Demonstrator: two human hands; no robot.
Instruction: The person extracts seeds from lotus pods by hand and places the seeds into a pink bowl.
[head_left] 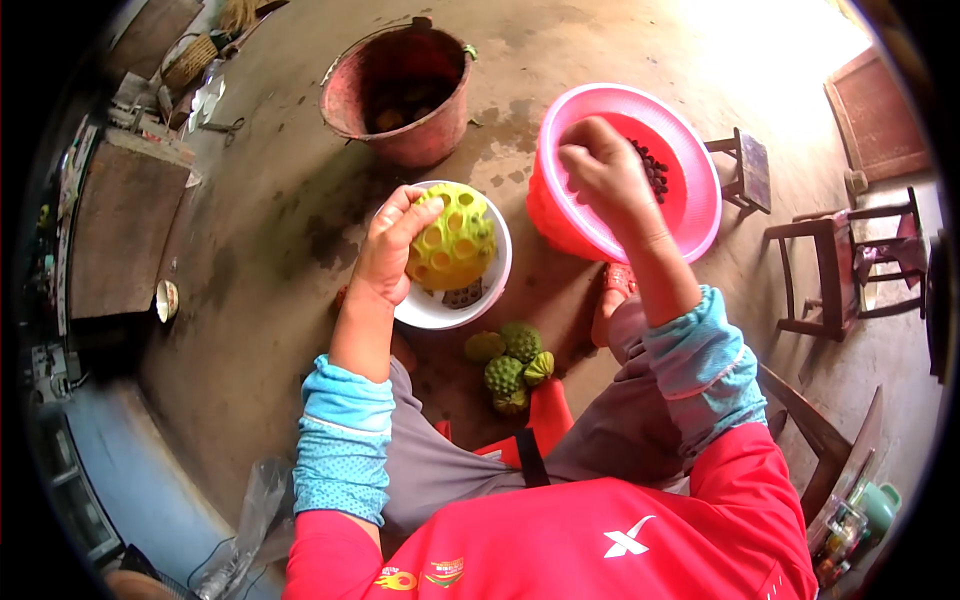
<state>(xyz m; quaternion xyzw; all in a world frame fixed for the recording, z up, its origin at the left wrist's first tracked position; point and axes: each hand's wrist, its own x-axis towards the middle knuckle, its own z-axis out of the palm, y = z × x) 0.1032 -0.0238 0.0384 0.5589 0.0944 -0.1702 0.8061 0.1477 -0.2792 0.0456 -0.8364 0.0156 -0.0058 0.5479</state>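
Note:
My left hand (388,245) grips a yellow-green lotus seed pod (455,238) whose face is full of open holes. It holds the pod over a white basin (504,252), where a brown, holed piece shows underneath. Over the pink basket (706,190) to the right is my right hand (612,172), its fingers curled together; anything between them is hidden. Dark lotus seeds (652,170) lie inside that basket, partly covered by the hand. Several green lotus pods (505,375) rest on the ground between my legs.
A worn red bucket (440,135) with dark contents stands beyond the white basin. Right of the basket are a small wooden stool (750,172) and a wooden chair (830,270). A brown board (120,230) and a small bowl (167,300) are at left.

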